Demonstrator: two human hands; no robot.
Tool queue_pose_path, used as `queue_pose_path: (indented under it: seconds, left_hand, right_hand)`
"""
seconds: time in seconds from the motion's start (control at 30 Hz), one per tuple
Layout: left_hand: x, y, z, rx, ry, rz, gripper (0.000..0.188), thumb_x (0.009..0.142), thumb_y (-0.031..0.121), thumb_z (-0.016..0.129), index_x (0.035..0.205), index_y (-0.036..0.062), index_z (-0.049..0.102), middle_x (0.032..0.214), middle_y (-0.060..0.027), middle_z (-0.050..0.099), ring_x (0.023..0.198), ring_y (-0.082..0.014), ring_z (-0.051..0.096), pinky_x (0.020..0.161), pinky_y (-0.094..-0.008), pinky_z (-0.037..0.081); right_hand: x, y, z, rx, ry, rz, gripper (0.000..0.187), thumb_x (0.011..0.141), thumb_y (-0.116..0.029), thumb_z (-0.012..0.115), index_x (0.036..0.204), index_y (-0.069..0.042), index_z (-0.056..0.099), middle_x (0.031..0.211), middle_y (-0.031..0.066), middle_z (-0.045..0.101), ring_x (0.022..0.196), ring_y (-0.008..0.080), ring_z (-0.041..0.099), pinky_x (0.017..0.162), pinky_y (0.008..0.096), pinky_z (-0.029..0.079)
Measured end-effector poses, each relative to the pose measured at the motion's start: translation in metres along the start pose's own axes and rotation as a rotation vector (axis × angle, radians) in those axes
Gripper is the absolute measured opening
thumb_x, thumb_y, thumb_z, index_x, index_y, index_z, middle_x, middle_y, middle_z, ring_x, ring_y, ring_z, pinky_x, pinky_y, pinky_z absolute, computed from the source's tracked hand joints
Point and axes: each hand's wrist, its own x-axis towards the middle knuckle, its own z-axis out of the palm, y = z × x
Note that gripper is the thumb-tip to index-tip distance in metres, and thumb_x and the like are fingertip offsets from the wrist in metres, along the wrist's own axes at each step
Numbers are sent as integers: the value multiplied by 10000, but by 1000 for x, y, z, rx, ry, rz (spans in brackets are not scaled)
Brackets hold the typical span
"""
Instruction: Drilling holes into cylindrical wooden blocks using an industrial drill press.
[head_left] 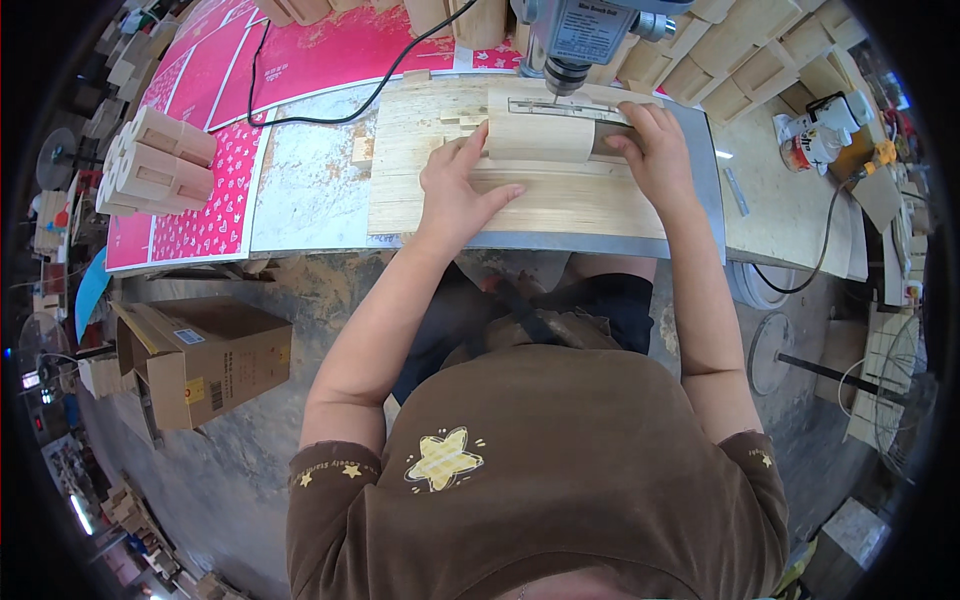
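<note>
Woodworking workshop — bench drill, stacked wooden pieces, sawdust-strewn worktop

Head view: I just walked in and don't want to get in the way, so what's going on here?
A person has both hands at a pale wooden piece under a bench drill. The left hand is at its left end, the right hand at its right. The drill's chuck is above it; whether the bit touches is too small to tell.

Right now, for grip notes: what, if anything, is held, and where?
The pale, rounded wooden block, apparently steadied: left hand at its left end, right hand at its right.
</note>
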Motion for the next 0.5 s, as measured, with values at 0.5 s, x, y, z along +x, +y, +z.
queue_pose_path:
  seconds: [0.5]
  left_hand:
    - [6, -25, 8, 232, 81, -5, 658, 554, 337, 807, 1149, 140, 608, 802, 7, 532, 871, -207, 469, 822, -383, 264]
  right_hand:
    - [102, 0, -81, 554, 688, -89, 208, 879, -99, 594, 1072, -23, 580, 966, 48, 602, 869, 110, 558, 796, 252, 434]
